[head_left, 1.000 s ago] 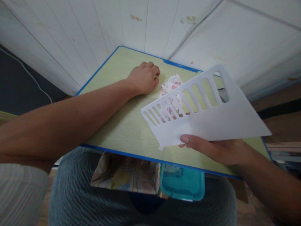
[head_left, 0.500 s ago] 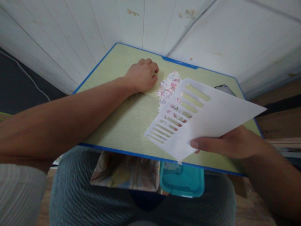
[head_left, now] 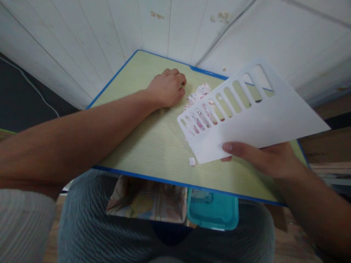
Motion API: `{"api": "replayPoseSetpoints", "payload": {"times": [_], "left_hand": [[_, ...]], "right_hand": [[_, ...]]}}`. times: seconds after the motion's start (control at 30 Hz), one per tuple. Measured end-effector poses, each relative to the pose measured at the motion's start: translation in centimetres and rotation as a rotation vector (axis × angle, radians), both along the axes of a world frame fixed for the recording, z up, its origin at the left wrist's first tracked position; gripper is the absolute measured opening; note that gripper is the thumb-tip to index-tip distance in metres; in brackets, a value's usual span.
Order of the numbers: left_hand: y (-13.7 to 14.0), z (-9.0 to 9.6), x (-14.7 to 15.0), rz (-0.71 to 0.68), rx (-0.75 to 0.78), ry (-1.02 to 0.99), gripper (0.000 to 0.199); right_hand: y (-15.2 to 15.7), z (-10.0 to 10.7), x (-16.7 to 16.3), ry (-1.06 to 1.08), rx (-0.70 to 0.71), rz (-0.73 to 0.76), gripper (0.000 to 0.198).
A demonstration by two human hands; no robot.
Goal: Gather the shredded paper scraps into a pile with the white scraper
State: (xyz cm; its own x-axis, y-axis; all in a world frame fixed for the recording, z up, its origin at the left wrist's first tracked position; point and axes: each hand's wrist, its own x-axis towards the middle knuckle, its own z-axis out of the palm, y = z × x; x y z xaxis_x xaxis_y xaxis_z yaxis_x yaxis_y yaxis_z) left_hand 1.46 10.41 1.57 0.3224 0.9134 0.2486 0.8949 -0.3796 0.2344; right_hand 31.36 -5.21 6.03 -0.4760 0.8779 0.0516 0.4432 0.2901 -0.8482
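Note:
My right hand (head_left: 255,157) grips a thin white plastic sheet (head_left: 263,124) with a row of long slots along one edge, thumb on top and fingers mostly hidden beneath. The sheet is tilted above a heap of torn paper scraps (head_left: 201,91), white with red and pink marks. Part of the heap shows through the slots. A single small paper scrap (head_left: 192,161) lies by the sheet's near corner. Left of the heap, my left hand (head_left: 168,87) rests on the folding table (head_left: 142,146) with its fingers curled in a loose fist. I see nothing in it.
Blue trim edges the pale green tabletop, which stands against a white panelled wall (head_left: 181,29) with a grey cable (head_left: 225,31). Below the near edge are a teal plastic container (head_left: 216,212) and a patterned cloth-like bundle (head_left: 148,204). A dark phone is mostly covered by the sheet.
My right hand has swung the slotted sheet up and away from me, turning its slotted edge toward the wall. A small scrap now shows on the tabletop near its corner. My left hand stays put.

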Motion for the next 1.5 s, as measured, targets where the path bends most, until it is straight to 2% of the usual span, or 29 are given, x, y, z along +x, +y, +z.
{"api": "replayPoseSetpoints", "payload": {"times": [0.2, 0.37, 0.43, 0.53, 0.63, 0.73, 0.9, 1.03, 1.17, 1.37, 1.5], "left_hand": [[0.2, -0.2, -0.1, -0.016, 0.013, 0.002, 0.047], [0.8, -0.9, -0.6, -0.038, 0.038, -0.009, 0.045], [1.0, -1.1, -0.7, -0.042, 0.046, -0.041, 0.041], [1.2, -1.3, -0.7, -0.035, 0.036, -0.082, 0.038], [1.2, -1.3, -0.6, -0.024, 0.016, -0.078, 0.039], [1.2, -1.3, -0.6, -0.025, 0.023, -0.055, 0.04], [1.2, -1.5, -0.7, -0.044, 0.044, -0.079, 0.038], [0.8, -1.0, -0.6, -0.03, 0.025, -0.009, 0.043], [0.7, -0.9, -0.6, -0.051, 0.044, -0.034, 0.042], [0.8, -1.0, -0.7, -0.035, 0.01, -0.112, 0.04], [0.6, -0.6, -0.4, -0.027, 0.002, -0.052, 0.045]], "right_hand": [[0.4, -0.6, 0.1, -0.036, 0.162, -0.041, 0.024], [0.2, -0.4, -0.1, -0.013, 0.16, -0.037, 0.018], [0.1, 0.1, -0.5, -0.026, 0.202, -0.013, 0.012], [0.2, 0.7, -1.1, -0.096, 0.252, 0.011, 0.017], [0.3, 0.3, -0.9, -0.113, 0.254, 0.01, 0.02], [0.3, -0.5, -0.4, -0.058, 0.283, -0.072, 0.014], [0.2, -0.6, -0.5, -0.055, 0.214, -0.11, 0.031], [0.1, -0.3, -0.1, -0.044, 0.183, -0.122, 0.029], [0.4, 0.1, 0.4, -0.062, 0.089, -0.048, 0.023], [0.8, 1.9, -0.4, -0.063, -0.026, 0.067, 0.02], [0.7, 2.5, -0.7, -0.008, -0.107, 0.183, 0.016]]}}
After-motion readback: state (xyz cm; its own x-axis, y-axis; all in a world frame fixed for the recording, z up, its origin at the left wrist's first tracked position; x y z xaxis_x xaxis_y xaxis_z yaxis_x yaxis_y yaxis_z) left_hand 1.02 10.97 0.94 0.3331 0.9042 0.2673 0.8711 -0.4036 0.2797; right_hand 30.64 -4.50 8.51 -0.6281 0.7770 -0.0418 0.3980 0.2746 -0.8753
